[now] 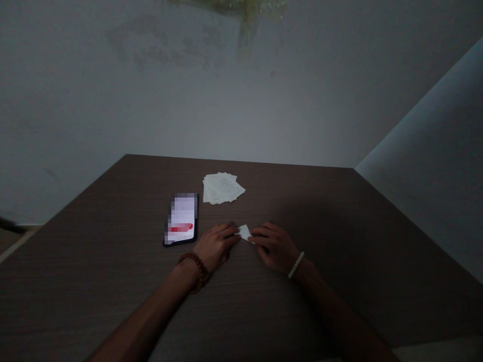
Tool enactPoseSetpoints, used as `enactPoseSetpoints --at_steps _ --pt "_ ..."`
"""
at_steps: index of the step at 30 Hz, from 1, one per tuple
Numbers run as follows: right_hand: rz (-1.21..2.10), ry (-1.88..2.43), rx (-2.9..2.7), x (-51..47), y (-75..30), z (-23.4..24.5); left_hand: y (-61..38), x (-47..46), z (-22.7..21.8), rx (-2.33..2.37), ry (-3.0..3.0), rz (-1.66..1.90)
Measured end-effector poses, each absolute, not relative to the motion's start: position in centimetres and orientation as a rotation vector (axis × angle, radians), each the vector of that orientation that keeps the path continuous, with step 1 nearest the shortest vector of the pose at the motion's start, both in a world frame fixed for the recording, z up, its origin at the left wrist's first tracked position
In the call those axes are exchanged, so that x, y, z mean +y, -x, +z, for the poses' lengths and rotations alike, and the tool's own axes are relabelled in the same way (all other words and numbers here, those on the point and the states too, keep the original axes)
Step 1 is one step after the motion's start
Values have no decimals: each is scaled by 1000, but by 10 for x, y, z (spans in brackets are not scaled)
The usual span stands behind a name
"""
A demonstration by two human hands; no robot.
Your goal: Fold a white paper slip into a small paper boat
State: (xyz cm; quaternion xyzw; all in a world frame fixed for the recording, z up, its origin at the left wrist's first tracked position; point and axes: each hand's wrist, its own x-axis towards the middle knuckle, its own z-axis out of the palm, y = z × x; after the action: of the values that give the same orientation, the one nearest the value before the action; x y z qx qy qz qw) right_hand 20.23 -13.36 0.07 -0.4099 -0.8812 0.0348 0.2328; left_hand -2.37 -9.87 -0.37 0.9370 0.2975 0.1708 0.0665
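Observation:
A small folded piece of white paper (244, 232) lies on the dark wooden table (339, 226) between my two hands. My left hand (217, 246), with a brown bead bracelet at the wrist, pinches the paper's left edge with curled fingers. My right hand (274, 246), with a white bead bracelet, presses and grips its right edge, fingers bent together. Both hands rest low on the tabletop.
A phone (181, 219) with a lit screen lies face up just left of my left hand. A loose stack of white paper slips (222, 188) sits farther back. Grey walls close the table in behind and on the right.

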Motion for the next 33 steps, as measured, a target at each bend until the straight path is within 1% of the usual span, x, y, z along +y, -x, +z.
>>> enactPoseSetpoints --at_steps 11,17,26,33 --pt "126 1057 -2488 -135 -202 8 25 -100 3 925 -2863 340" --pt "170 1067 -2451 -136 -201 7 25 -102 5 962 -2916 405" --pt "210 1088 -2396 -135 -199 6 26 -101 3 745 -2988 456" --pt "285 1050 -2335 -134 -204 1 27 -101 -2 814 -2947 507"
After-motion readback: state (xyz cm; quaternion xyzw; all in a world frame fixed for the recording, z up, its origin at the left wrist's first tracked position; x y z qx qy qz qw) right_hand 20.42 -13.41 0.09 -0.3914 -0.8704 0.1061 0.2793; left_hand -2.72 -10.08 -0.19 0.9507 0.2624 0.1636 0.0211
